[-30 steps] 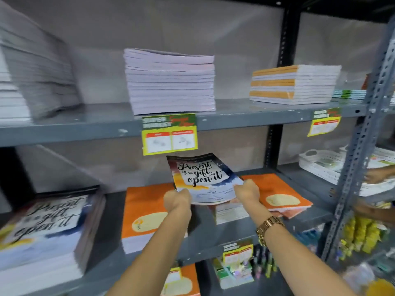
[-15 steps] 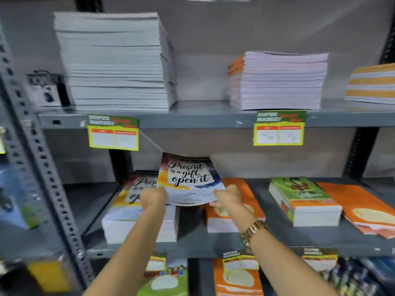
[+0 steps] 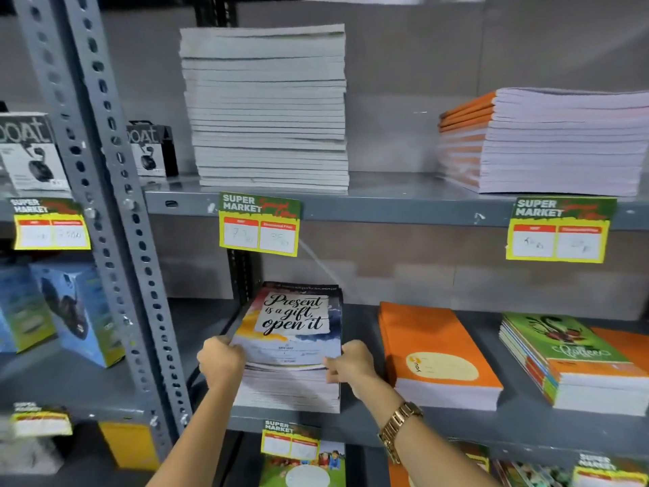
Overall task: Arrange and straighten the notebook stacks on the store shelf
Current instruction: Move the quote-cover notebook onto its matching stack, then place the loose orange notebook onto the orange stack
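Note:
A notebook [image 3: 295,321] printed "Present is a gift, open it" lies on top of a stack of the same notebooks [image 3: 288,388] on the middle shelf [image 3: 439,421]. My left hand [image 3: 221,360] grips its near left corner and my right hand [image 3: 349,363], with a gold watch on the wrist, grips its near right corner. An orange notebook stack [image 3: 439,356] sits just to the right, then a green-covered stack [image 3: 569,363].
The upper shelf [image 3: 386,205] carries a tall white stack [image 3: 267,107] and an orange-spined stack [image 3: 548,142]. A perforated grey upright [image 3: 105,205] stands at left, with boxed goods [image 3: 70,311] beyond it. Yellow price tags [image 3: 260,224] hang from shelf edges.
Both hands carried the held notebook leftward from above the orange stacks and lowered it onto the matching stack. The view swung left with it.

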Action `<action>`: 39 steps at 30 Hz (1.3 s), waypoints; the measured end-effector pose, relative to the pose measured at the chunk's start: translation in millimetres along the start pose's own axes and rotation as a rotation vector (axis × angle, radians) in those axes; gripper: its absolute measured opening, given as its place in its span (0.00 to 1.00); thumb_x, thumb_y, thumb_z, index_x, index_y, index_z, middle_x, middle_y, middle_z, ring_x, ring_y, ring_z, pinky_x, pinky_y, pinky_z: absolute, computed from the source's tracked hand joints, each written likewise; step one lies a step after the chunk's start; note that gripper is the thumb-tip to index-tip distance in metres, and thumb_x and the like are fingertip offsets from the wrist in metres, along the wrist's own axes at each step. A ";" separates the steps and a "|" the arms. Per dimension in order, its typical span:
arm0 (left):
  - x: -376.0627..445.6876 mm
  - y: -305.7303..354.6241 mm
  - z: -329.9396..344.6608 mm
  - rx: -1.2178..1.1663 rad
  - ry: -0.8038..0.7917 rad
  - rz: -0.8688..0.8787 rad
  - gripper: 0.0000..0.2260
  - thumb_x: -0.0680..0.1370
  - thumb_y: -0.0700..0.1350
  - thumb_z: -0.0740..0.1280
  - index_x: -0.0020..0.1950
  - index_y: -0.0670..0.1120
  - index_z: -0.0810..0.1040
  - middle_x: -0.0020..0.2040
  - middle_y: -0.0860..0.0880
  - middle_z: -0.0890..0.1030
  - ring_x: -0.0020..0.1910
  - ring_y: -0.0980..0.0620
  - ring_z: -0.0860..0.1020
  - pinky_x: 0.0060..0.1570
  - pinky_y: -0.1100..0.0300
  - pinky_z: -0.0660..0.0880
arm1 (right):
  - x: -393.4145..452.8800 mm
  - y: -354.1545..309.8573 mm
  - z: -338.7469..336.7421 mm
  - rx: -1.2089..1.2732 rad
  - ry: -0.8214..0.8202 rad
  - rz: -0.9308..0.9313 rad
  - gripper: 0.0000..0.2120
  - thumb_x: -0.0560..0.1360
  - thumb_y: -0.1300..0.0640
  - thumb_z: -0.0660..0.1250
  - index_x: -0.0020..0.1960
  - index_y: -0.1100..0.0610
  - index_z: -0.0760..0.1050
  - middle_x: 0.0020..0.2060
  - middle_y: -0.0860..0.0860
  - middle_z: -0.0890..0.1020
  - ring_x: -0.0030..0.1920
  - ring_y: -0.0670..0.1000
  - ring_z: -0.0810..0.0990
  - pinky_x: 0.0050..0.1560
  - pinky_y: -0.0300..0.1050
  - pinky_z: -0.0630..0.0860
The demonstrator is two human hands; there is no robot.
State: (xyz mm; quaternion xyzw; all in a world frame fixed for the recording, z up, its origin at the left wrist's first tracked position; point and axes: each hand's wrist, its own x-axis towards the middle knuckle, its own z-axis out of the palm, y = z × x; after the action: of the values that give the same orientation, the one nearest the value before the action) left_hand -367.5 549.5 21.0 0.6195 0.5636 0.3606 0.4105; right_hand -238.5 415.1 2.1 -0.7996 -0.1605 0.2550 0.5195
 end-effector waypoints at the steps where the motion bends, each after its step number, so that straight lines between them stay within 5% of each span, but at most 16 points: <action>1: 1.2 -3.1 0.3 0.039 0.020 0.022 0.19 0.73 0.30 0.61 0.26 0.47 0.65 0.29 0.46 0.70 0.35 0.43 0.71 0.37 0.54 0.69 | -0.3 1.3 0.4 -0.101 0.035 -0.032 0.06 0.73 0.63 0.70 0.43 0.62 0.73 0.40 0.57 0.80 0.29 0.49 0.76 0.38 0.43 0.81; 4: -7.3 -1.4 0.5 0.178 0.047 0.060 0.08 0.74 0.34 0.61 0.36 0.40 0.77 0.38 0.40 0.79 0.41 0.40 0.75 0.42 0.50 0.72 | -4.7 3.2 -0.2 -0.393 0.130 -0.159 0.13 0.71 0.55 0.72 0.35 0.57 0.71 0.40 0.55 0.80 0.37 0.51 0.78 0.30 0.38 0.73; 6: -12.7 2.2 4.0 0.343 0.078 0.085 0.08 0.73 0.36 0.62 0.46 0.37 0.80 0.49 0.37 0.80 0.52 0.38 0.75 0.52 0.47 0.70 | -8.4 5.0 -3.8 -0.484 0.183 -0.227 0.09 0.71 0.53 0.71 0.43 0.59 0.76 0.48 0.55 0.81 0.45 0.53 0.81 0.38 0.42 0.77; 9: -20.9 10.2 13.7 0.450 0.110 0.200 0.09 0.71 0.35 0.63 0.48 0.39 0.80 0.51 0.39 0.80 0.55 0.39 0.73 0.56 0.45 0.67 | -11.4 5.1 -18.3 -0.478 0.290 -0.314 0.10 0.74 0.53 0.69 0.52 0.57 0.77 0.52 0.54 0.80 0.48 0.52 0.81 0.44 0.43 0.78; 13: -45.8 36.7 38.8 0.354 0.066 0.397 0.13 0.72 0.35 0.64 0.55 0.41 0.79 0.54 0.39 0.80 0.58 0.39 0.72 0.56 0.46 0.68 | -10.3 5.4 -56.0 -0.430 0.408 -0.374 0.10 0.75 0.55 0.67 0.55 0.57 0.77 0.52 0.54 0.81 0.51 0.52 0.79 0.42 0.38 0.71; 19: -117.3 80.5 94.4 0.173 -0.084 0.625 0.10 0.74 0.35 0.63 0.52 0.39 0.80 0.51 0.37 0.81 0.51 0.38 0.77 0.50 0.49 0.73 | -11.9 20.8 -137.4 -0.472 0.624 -0.429 0.07 0.76 0.56 0.64 0.54 0.53 0.76 0.51 0.53 0.81 0.51 0.55 0.80 0.45 0.43 0.74; 31: -282.4 129.9 248.3 -0.043 -0.545 0.697 0.11 0.75 0.37 0.64 0.56 0.40 0.79 0.52 0.39 0.82 0.49 0.41 0.80 0.51 0.54 0.76 | -25.8 122.6 -372.0 -0.549 0.963 -0.182 0.08 0.73 0.63 0.64 0.51 0.57 0.78 0.48 0.58 0.82 0.51 0.60 0.79 0.47 0.49 0.75; 39: -392.1 142.1 337.8 -0.140 -0.841 0.591 0.12 0.72 0.31 0.63 0.53 0.37 0.79 0.47 0.37 0.84 0.46 0.42 0.82 0.47 0.59 0.77 | -35.5 191.2 -489.3 -0.594 0.982 0.102 0.12 0.75 0.60 0.64 0.58 0.61 0.75 0.55 0.60 0.79 0.56 0.61 0.77 0.52 0.51 0.75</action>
State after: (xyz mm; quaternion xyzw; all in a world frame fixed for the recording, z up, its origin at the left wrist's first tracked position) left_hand -44.2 121.1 21.2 0.8147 0.1256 0.2178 0.5226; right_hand 12.0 -48.0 -2.3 -0.9425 0.0735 -0.1777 0.2732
